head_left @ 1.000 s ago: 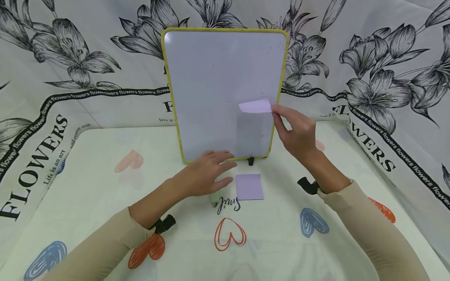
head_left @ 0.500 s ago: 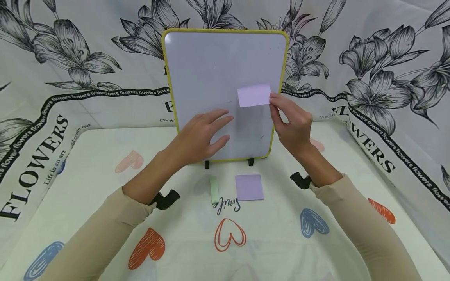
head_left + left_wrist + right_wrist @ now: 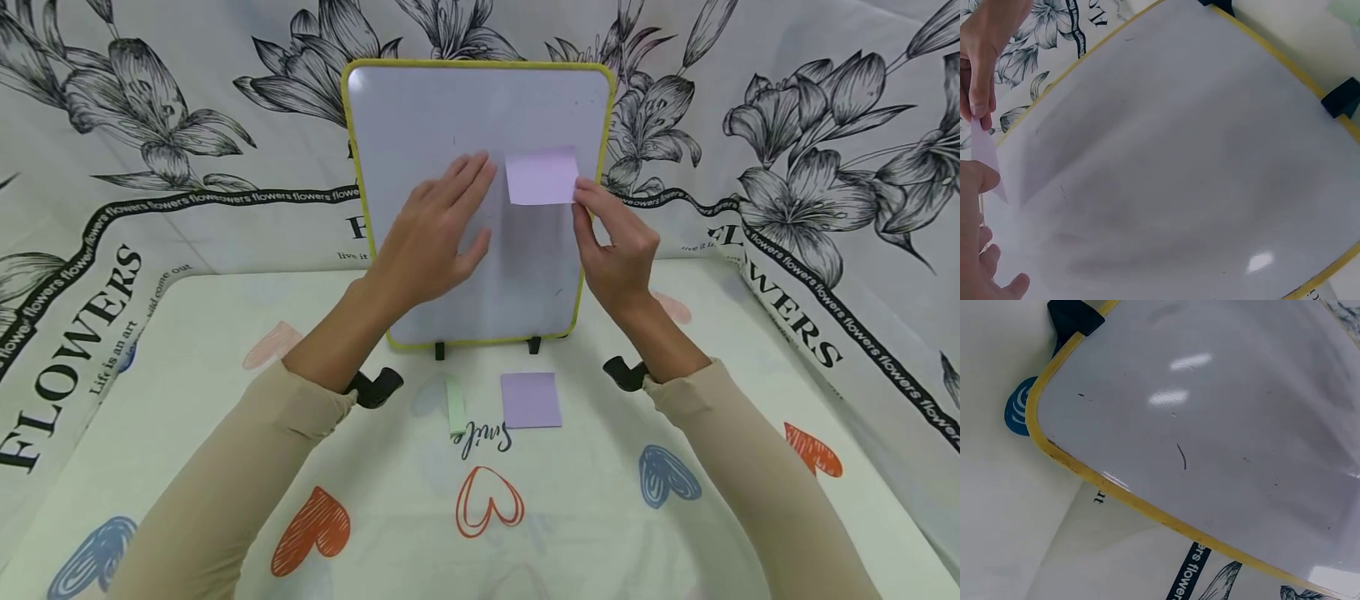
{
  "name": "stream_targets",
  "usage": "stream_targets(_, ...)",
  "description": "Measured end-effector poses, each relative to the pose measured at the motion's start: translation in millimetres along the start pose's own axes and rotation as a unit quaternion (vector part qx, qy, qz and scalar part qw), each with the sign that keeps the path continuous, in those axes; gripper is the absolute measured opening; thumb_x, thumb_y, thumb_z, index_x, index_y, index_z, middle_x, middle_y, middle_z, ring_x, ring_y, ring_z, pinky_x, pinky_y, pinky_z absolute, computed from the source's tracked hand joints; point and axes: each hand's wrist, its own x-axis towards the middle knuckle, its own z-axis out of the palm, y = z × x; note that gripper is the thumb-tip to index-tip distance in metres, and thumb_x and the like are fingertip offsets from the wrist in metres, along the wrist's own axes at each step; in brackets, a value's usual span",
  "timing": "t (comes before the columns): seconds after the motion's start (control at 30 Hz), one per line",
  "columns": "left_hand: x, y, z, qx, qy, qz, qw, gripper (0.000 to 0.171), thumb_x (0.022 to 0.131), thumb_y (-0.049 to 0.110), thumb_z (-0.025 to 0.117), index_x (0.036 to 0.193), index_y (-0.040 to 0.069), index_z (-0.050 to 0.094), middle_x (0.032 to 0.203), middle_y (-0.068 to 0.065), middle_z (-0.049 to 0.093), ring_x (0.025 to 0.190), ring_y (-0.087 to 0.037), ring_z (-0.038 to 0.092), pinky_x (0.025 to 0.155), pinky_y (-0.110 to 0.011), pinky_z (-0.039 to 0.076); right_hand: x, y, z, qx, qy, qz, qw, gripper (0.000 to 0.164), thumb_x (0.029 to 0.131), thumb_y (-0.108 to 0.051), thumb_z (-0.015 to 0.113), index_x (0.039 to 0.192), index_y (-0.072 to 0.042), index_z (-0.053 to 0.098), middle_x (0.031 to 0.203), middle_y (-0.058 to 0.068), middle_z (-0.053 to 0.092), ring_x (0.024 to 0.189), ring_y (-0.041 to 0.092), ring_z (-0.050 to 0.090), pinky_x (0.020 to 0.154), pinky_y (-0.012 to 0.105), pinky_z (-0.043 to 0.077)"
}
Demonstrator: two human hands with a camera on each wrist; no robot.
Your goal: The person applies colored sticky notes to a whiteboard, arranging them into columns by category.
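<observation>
My right hand [image 3: 617,246] pinches a light purple sticky note [image 3: 540,177] by its right edge, between thumb and fingertips. The note overlaps the right part of a whiteboard [image 3: 420,108] with a yellow frame, and a shadow falls below it. Just left of the note, my left hand [image 3: 435,237] is raised before the board with straight fingers and holds nothing. In the left wrist view the note [image 3: 985,153] appears edge-on at the far left, beside my left thumb. Only the board [image 3: 1179,419] and its surroundings show in the right wrist view, where my right hand is out of sight.
A purple sticky-note square [image 3: 531,400] and a narrow light green strip [image 3: 455,407] lie on the table in front of the board. Black feet [image 3: 534,345] support the board's lower edge. Behind it hangs a flower-printed cloth [image 3: 172,108]; hearts are printed on the table cover [image 3: 390,500].
My right hand has lifted the sticky note higher across the board, and its face shows more fully. My left hand has risen from the board's bottom edge to beside the note, uncovering the green strip.
</observation>
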Motion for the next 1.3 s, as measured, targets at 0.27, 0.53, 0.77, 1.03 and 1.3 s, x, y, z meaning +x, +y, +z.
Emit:
stream_targets(0.27, 15.3, -1.4, 5.2, 0.045, -0.014, -0.014, 0.9988, 0.062, 0.099, 0.023, 0.051, 0.156, 0.006, 0.031, 0.162, -0.007, 0.027, 0.151, -0.022, 0.019, 0.118, -0.047, 0.022, -0.6, 5.0, 6.7, 0.012, 0.017, 0.021, 1.0, 0.013, 0.09, 0.003, 0.068, 0.101, 0.006, 0.074, 0.111, 0.014, 0.073, 0.107, 0.028, 0.069, 0.096, 0.034, 0.052)
stream_targets(0.53, 21.2, -3.4, 9.6, 0.076, -0.032, -0.01, 0.9965, 0.062, 0.099, 0.024, 0.051, 0.155, 0.006, 0.033, 0.162, -0.008, 0.029, 0.151, -0.024, 0.02, 0.12, -0.049, 0.016, -0.9, 10.2, 8.7, 0.005, 0.004, 0.019, 1.0, 0.013, 0.092, 0.001, 0.067, 0.101, 0.006, 0.074, 0.111, 0.014, 0.073, 0.107, 0.027, 0.07, 0.096, 0.032, 0.052)
stream_targets(0.77, 25.1, -4.0, 12.7, 0.1, -0.036, 0.005, 0.9943, 0.06, 0.098, 0.023, 0.053, 0.154, 0.007, 0.036, 0.161, -0.007, 0.03, 0.151, -0.025, 0.02, 0.12, -0.052, 0.012, -3.2, 17.2, 9.5, -0.009, -0.009, 0.017, 1.0, 0.013, 0.093, 0.002, 0.065, 0.101, 0.006, 0.073, 0.112, 0.014, 0.073, 0.107, 0.026, 0.07, 0.096, 0.03, 0.051)
stream_targets(1.03, 31.1, -3.3, 14.2, 0.134, -0.042, 0.024, 0.9898, 0.061, 0.097, 0.023, 0.055, 0.154, 0.008, 0.038, 0.161, -0.008, 0.031, 0.151, -0.025, 0.019, 0.12, -0.054, 0.009, -5.7, 22.4, 9.8, -0.022, -0.025, 0.009, 0.999, 0.013, 0.093, 0.002, 0.063, 0.102, 0.007, 0.072, 0.112, 0.015, 0.073, 0.107, 0.026, 0.069, 0.096, 0.029, 0.051)
stream_targets(1.3, 34.4, -4.2, 15.5, 0.156, -0.054, 0.026, 0.986, 0.063, 0.097, 0.025, 0.055, 0.154, 0.008, 0.037, 0.161, -0.008, 0.03, 0.151, -0.026, 0.018, 0.119, -0.056, 0.008, -7.7, 24.1, 8.9, -0.03, -0.037, 0.006, 0.999, 0.014, 0.093, 0.003, 0.063, 0.102, 0.008, 0.072, 0.112, 0.015, 0.073, 0.107, 0.028, 0.069, 0.097, 0.03, 0.051)
